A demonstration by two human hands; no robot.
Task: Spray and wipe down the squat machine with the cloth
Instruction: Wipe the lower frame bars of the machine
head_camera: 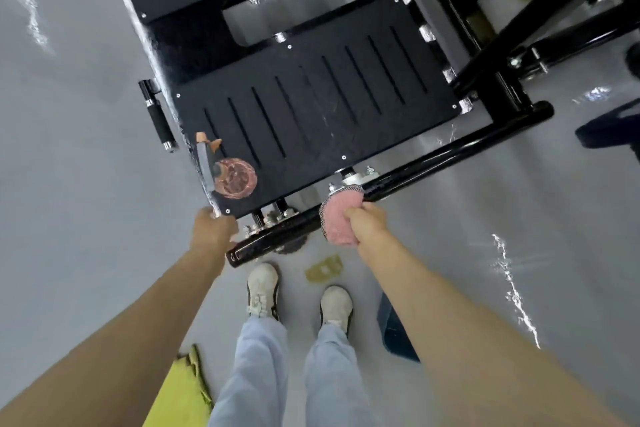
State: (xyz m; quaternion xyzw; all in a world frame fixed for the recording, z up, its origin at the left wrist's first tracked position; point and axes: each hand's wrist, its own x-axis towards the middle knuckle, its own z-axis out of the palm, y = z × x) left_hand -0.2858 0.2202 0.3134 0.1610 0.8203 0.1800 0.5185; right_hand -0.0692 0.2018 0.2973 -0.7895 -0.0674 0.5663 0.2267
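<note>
The squat machine's black slotted footplate [311, 104] fills the middle of the head view, with a glossy black base tube [433, 156] along its near edge. My right hand [365, 222] is shut on a pink cloth [337, 217] pressed against that tube. My left hand [211, 229] grips the near left corner of the footplate. A spray bottle [230, 173] with clear pinkish body and grey-orange head stands on the plate just beyond my left hand.
Grey glossy floor [76, 149] surrounds the machine. A black handle [157, 118] sticks out at the plate's left side. More black frame [519, 10] rises at the right. My two white shoes [263, 288] stand close to the base tube.
</note>
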